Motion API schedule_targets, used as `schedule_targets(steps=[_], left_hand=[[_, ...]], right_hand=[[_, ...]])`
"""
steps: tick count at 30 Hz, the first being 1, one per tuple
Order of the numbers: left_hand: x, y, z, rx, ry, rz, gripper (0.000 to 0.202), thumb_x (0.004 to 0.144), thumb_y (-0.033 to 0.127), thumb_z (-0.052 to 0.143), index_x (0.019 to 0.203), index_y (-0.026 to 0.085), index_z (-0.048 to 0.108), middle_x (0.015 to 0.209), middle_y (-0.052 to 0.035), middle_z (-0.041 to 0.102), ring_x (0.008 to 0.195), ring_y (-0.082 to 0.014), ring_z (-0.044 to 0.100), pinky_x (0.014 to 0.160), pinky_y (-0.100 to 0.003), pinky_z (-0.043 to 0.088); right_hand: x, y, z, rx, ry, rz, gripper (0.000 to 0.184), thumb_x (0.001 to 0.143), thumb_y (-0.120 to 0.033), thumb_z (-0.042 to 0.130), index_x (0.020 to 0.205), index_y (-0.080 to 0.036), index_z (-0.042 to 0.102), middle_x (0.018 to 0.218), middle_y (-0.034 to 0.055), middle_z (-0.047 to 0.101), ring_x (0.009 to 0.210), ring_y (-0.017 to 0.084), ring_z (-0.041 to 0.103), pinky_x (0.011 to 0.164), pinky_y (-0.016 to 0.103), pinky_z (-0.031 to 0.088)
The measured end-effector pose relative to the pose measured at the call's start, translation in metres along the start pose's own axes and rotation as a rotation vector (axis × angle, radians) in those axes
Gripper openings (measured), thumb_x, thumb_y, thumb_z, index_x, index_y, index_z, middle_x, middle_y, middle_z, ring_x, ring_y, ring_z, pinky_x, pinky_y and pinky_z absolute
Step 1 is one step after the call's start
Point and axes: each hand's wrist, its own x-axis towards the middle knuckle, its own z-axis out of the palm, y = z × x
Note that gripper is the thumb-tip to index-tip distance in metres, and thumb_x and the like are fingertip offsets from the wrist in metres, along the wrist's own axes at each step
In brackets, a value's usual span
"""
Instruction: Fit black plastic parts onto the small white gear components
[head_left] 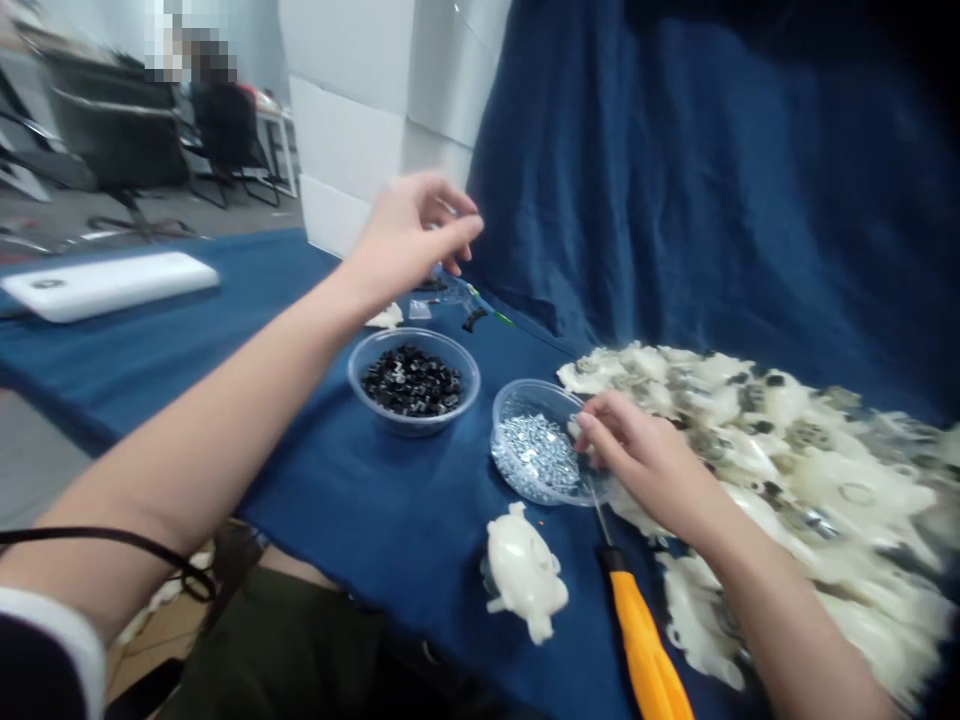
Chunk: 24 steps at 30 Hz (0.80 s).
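Observation:
My left hand (416,235) is raised above the far part of the blue cloth, its fingers curled close to the thumb, just over a small clear plastic bag (450,287). My right hand (637,455) reaches over the rim of a clear bowl of silver screws (536,450), fingertips close together; anything between them is hidden. A clear bowl of small black parts (412,380) stands to its left. An orange-handled screwdriver (641,630) lies beneath my right wrist. Nearby lies a white moulded plastic part (525,575), and a heap of similar parts (795,470) spreads along the right.
A white flat oblong device (109,285) lies on the blue tablecloth (360,510). A blue curtain (675,190) hangs behind the table beside stacked white boxes (349,120). Black chairs (124,130) and a distant person (214,65) are at the back left.

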Motion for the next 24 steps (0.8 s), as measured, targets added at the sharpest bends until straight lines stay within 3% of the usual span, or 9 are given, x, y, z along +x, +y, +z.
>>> schedule_targets(steps=[3, 5, 10, 13, 16, 18, 19, 21, 24], left_hand=[[0.004, -0.029, 0.007, 0.105, -0.017, 0.04, 0.024, 0.097, 0.034, 0.058, 0.112, 0.016, 0.066, 0.089, -0.0076, 0.073, 0.077, -0.0169, 0.068, 0.071, -0.03, 0.051], [0.0, -0.041, 0.016, 0.19, -0.101, 0.125, 0.022, 0.095, 0.033, 0.061, 0.109, 0.017, 0.069, 0.092, -0.0075, 0.074, 0.081, -0.017, 0.067, 0.075, -0.031, 0.05], [-0.013, -0.042, 0.029, 0.218, -0.439, 0.265, 0.02, 0.094, 0.034, 0.064, 0.105, 0.018, 0.072, 0.092, -0.006, 0.074, 0.081, -0.0173, 0.067, 0.074, -0.031, 0.048], [-0.014, -0.038, 0.03, 0.164, -0.546, 0.299, 0.019, 0.095, 0.033, 0.064, 0.103, 0.017, 0.071, 0.09, -0.0065, 0.074, 0.08, -0.0175, 0.067, 0.072, -0.031, 0.048], [-0.011, -0.034, 0.023, 0.019, -0.527, 0.222, 0.02, 0.096, 0.032, 0.062, 0.106, 0.015, 0.068, 0.089, -0.0069, 0.073, 0.078, -0.0159, 0.069, 0.073, -0.03, 0.05], [-0.009, -0.03, 0.012, -0.075, -0.584, 0.108, 0.021, 0.095, 0.033, 0.064, 0.105, 0.015, 0.066, 0.086, -0.0063, 0.073, 0.077, -0.0157, 0.07, 0.069, -0.028, 0.051], [-0.008, -0.028, 0.005, -0.112, -0.662, 0.037, 0.021, 0.094, 0.034, 0.065, 0.104, 0.015, 0.065, 0.084, -0.006, 0.073, 0.076, -0.0161, 0.07, 0.066, -0.027, 0.051], [-0.007, -0.024, -0.007, -0.196, -0.937, -0.147, 0.026, 0.092, 0.038, 0.068, 0.106, 0.016, 0.063, 0.084, -0.0054, 0.073, 0.07, -0.0178, 0.071, 0.055, -0.025, 0.049], [-0.009, -0.023, -0.016, -0.279, -1.286, -0.287, 0.03, 0.088, 0.044, 0.073, 0.104, 0.018, 0.065, 0.084, -0.0038, 0.073, 0.07, -0.0196, 0.073, 0.057, -0.027, 0.057]], right_hand=[[0.0, 0.004, 0.002, -0.03, -0.014, -0.004, 0.029, 0.106, -0.052, 0.048, 0.099, -0.026, 0.056, 0.076, -0.0017, 0.072, 0.061, 0.018, 0.068, 0.059, 0.03, 0.048], [0.0, 0.008, 0.003, -0.02, -0.006, -0.02, 0.031, 0.105, -0.055, 0.047, 0.098, -0.026, 0.057, 0.075, -0.0015, 0.072, 0.059, 0.018, 0.068, 0.058, 0.031, 0.049], [0.0, 0.015, 0.006, -0.034, -0.012, -0.036, 0.033, 0.103, -0.058, 0.048, 0.096, -0.027, 0.058, 0.071, -0.0019, 0.07, 0.056, 0.019, 0.067, 0.053, 0.031, 0.048], [0.001, 0.017, 0.007, -0.033, -0.011, -0.03, 0.035, 0.102, -0.06, 0.048, 0.095, -0.027, 0.058, 0.07, -0.0017, 0.069, 0.055, 0.019, 0.066, 0.053, 0.031, 0.047], [0.0, 0.017, 0.008, -0.034, -0.024, -0.003, 0.037, 0.102, -0.063, 0.046, 0.097, -0.028, 0.058, 0.071, -0.0015, 0.07, 0.057, 0.019, 0.066, 0.054, 0.031, 0.047], [0.0, 0.016, 0.007, -0.048, -0.06, 0.03, 0.038, 0.102, -0.063, 0.043, 0.099, -0.028, 0.057, 0.074, -0.0011, 0.071, 0.06, 0.019, 0.067, 0.057, 0.03, 0.048], [0.0, 0.015, 0.007, -0.058, -0.081, 0.051, 0.038, 0.103, -0.062, 0.042, 0.101, -0.028, 0.056, 0.076, -0.0009, 0.071, 0.062, 0.019, 0.067, 0.059, 0.03, 0.048], [0.0, 0.013, 0.005, -0.075, -0.119, 0.091, 0.037, 0.105, -0.061, 0.039, 0.103, -0.028, 0.055, 0.08, -0.0004, 0.071, 0.067, 0.019, 0.067, 0.064, 0.03, 0.047], [-0.001, 0.012, 0.004, -0.076, -0.142, 0.127, 0.038, 0.105, -0.062, 0.036, 0.104, -0.028, 0.054, 0.083, -0.0004, 0.071, 0.07, 0.019, 0.067, 0.067, 0.031, 0.047]])
